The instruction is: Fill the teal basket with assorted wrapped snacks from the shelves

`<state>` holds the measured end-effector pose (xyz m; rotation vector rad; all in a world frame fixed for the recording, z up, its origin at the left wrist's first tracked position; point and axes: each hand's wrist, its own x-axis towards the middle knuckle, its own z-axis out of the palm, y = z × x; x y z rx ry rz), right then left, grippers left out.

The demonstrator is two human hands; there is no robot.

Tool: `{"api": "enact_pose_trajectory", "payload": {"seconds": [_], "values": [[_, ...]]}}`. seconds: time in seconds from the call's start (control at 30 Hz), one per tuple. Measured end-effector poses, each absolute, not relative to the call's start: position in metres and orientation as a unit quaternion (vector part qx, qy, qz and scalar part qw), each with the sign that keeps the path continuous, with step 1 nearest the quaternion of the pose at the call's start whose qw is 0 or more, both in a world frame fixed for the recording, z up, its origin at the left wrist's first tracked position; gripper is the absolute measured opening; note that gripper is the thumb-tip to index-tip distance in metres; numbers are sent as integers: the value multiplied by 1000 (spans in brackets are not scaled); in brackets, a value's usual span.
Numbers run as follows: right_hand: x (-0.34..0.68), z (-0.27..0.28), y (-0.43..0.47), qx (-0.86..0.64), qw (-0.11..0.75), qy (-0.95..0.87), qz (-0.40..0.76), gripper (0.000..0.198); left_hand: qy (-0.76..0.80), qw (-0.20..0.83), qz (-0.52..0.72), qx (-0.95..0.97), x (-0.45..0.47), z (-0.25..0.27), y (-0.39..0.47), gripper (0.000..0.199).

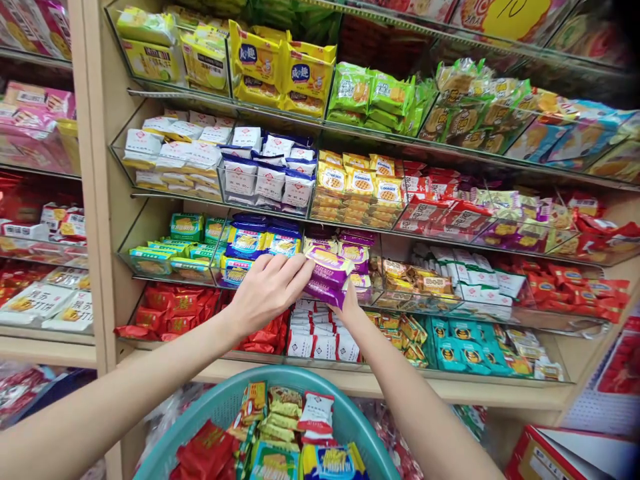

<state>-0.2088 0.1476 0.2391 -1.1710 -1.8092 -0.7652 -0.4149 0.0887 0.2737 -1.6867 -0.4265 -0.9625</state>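
Note:
In front of the third shelf row, a small stack of purple biscuit packets [330,273] is held between both hands. My left hand [273,290] grips the stack's left side, its fingers closed and bent over the edge. My right hand [350,307] is closed on the right side, with most of its fingers hidden behind the packets. More purple and cream packets [354,251] sit in the shelf compartment just behind. Below my hands stands a teal plastic basket [305,375] with red, green, blue-yellow and white packets inside.
Clear-fronted shelf compartments hold blue-yellow packets [245,240], green packets [187,230], cookie packets [360,180] and red packets [173,310]. White-red packets [325,343] lie in the lowest row under my hands. A wooden ledge [450,385] runs below. A red-edged box [545,453] stands at lower right.

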Motion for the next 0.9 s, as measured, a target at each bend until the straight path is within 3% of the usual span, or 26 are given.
{"api": "enact_pose_trajectory", "payload": {"seconds": [0.17,0.33,0.47,0.57,0.63,0.73,0.9], "values": [[-206,243,134,-417,418,-753,-289,37,-171,486,-417,-748,-451,234,61,31],[-206,226,95,-392,517,-717,-254,33,-173,422,-379,-805,-488,188,33,39],[-224,195,41,-466,564,-682,-3,37,-169,386,-332,-844,-505,152,13,41],[-246,170,-7,-511,448,-691,246,53,-175,349,-297,-871,-510,129,-3,36],[-258,157,-36,-521,343,-704,339,67,-172,324,-288,-885,-510,118,-13,35],[-266,147,-64,-527,238,-713,396,89,-164,286,-284,-900,-508,105,-27,37],[-264,140,-78,-554,191,-706,398,102,-162,235,-271,-919,-501,87,-43,40]]}}
